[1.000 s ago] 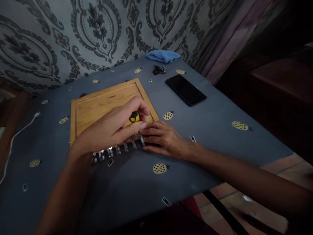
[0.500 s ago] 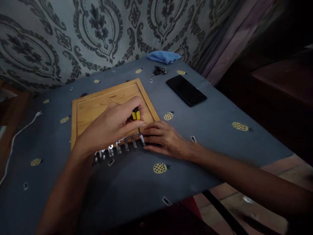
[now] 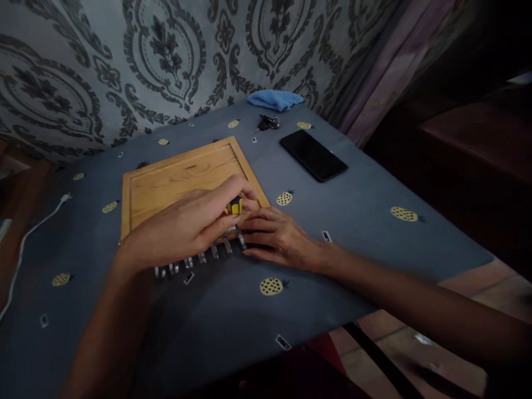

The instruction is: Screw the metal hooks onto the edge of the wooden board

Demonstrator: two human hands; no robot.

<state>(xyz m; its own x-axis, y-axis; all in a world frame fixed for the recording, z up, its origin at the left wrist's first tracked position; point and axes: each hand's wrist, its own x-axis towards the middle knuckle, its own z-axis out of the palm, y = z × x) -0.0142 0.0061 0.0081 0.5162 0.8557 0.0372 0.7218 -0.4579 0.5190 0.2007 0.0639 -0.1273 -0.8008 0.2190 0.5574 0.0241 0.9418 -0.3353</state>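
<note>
My left hand [image 3: 187, 224] is closed around a small screwdriver with a black and yellow handle [image 3: 235, 206], held upright at the near right corner of a wooden board [image 3: 166, 180]. A metal rack with several shiny hooks [image 3: 195, 259] lies along the board's near edge, partly under my left hand. My right hand [image 3: 276, 238] rests flat on the right end of this rack, fingers stretched out and pressed down beside the screwdriver tip.
The table wears a grey-blue cloth with pineapple prints [image 3: 374, 221]. A black phone [image 3: 313, 155], a bunch of keys [image 3: 266, 122] and a blue cloth [image 3: 275, 99] lie at the back right. A white cable [image 3: 29, 233] runs along the left. The table's edge drops off at right.
My left hand has turned around the screwdriver handle, with the fingers shifting their hold. The right hand stays pressed on the rack. The view shifted slightly.
</note>
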